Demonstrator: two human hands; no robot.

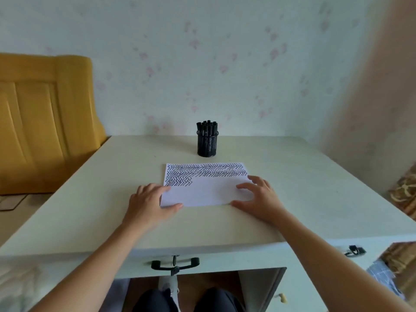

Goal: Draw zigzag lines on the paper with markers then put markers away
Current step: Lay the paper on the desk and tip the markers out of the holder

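A sheet of paper (206, 188) is shown lying flat on a pale desk (292, 199), square to the seated person, so that it can be reached by both hands without stretching. Rows of black zigzag lines are seen across its far part, with further short rows at the far left; the near part is left blank. The markers (207, 126) are kept upright, caps up, in a dark round holder (207, 145) set just beyond the far edge of the sheet, close enough to be reached yet clear of the drawing area. No marker is seen in either hand or loose on the desk, so the pens are judged to be stowed.

The left hand (148, 203) is laid palm down over the near left corner of the sheet, fingers straight and spread, thumb along the near edge; nothing is gripped. The right hand (258, 199) is placed likewise at the near right corner, fingers loosely extended and fingertips touching the sheet, thumb by the near edge; nothing is gripped. By this pose the sheet is judged to be steadied or squared. Both forearms are extended forward over the desk's near edge.
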